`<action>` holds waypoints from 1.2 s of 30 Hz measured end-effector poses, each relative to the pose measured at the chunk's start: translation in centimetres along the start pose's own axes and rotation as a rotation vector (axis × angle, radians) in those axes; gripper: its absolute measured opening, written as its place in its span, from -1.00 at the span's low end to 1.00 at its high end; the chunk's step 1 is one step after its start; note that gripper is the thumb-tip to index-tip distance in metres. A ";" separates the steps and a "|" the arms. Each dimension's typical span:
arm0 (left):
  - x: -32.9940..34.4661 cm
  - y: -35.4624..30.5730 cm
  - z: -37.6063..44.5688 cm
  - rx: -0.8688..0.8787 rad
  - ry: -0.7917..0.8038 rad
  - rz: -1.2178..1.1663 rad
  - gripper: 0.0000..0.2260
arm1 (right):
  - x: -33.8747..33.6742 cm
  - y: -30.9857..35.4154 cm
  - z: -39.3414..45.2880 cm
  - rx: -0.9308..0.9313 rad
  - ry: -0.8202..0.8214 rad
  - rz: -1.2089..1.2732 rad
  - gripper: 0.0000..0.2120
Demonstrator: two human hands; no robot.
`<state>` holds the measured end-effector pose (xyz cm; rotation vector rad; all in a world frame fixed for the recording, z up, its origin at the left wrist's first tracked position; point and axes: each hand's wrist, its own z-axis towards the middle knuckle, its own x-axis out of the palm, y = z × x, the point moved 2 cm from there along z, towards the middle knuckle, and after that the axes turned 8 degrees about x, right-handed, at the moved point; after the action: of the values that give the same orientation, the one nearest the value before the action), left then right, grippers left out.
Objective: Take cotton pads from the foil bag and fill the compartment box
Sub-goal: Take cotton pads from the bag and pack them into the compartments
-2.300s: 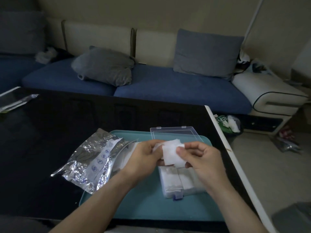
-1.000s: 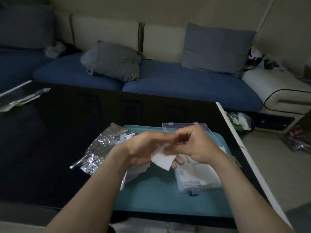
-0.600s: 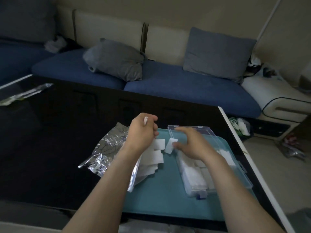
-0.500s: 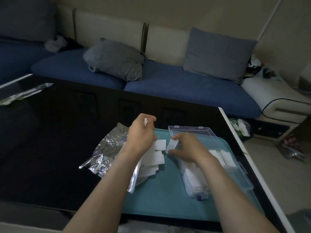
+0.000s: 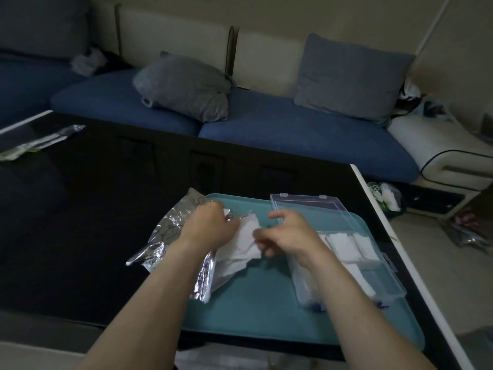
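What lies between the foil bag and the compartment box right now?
In the head view, loose cotton pads spill from the foil bag onto the teal tray, before the compartment box.

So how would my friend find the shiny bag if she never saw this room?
Start at the big black glossy table in front of the blue sofa, then find the teal plastic tray near its right end. The crinkled silver foil bag lies over the tray's left edge, under the left hand. Unlike the clear plastic compartment box beside it, it is shiny and wrinkled.
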<state>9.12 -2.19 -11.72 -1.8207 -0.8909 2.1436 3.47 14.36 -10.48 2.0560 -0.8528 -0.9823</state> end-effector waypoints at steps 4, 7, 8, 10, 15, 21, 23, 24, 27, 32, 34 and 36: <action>0.5 0.4 0.2 -0.033 0.038 0.065 -0.85 | 1.7 -0.7 0.3 0.001 -0.020 -0.371 -0.82; 0.7 0.6 0.1 -0.044 0.065 0.090 -0.87 | 2.4 -0.7 0.0 -0.028 -0.087 -0.526 -0.74; 0.7 0.6 0.0 -0.042 0.069 0.090 -0.87 | 2.5 -0.6 -0.1 -0.066 -0.133 -0.558 -0.75; 0.6 0.8 0.0 -0.042 0.067 0.084 -0.89 | 2.6 -0.3 -0.5 -0.145 -0.230 -0.601 -0.78; 0.5 1.0 0.1 -0.046 0.057 0.092 -0.90 | 2.9 -0.3 -1.6 -0.096 -0.166 -0.701 -0.76; 0.2 0.8 0.0 -0.092 0.029 0.070 -0.88 | 1.4 -0.2 -3.0 -0.099 -0.158 -0.534 -0.87; -0.2 0.7 -0.2 -0.100 0.013 0.043 -0.85 | 0.3 -0.1 -3.2 -0.109 -0.155 -0.417 -0.85; -0.4 0.7 -0.3 -0.105 0.004 0.023 -0.83 | -0.3 -0.1 -3.2 -0.124 -0.150 -0.350 -0.85; -0.9 -0.1 -0.7 -0.089 -0.059 -0.032 -0.79 | -0.8 -0.5 -3.0 -0.115 -0.052 -0.102 -0.84; -1.5 -2.8 -1.5 0.202 -0.167 -0.104 -0.88 | 1.1 -1.3 -2.7 -0.082 0.122 0.035 -0.80; -1.1 -3.3 -1.7 0.275 -0.045 -0.104 -0.81 | 1.5 -1.7 -2.5 -0.077 0.102 -0.009 -0.84; -0.5 -3.4 -2.0 0.284 0.097 0.003 -0.74 | 1.4 -2.0 -2.4 -0.084 0.009 -0.117 -0.89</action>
<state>10.29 0.94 -9.55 -1.7640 -0.5312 2.0413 6.68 15.06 -11.46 2.0555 -0.6815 -1.0533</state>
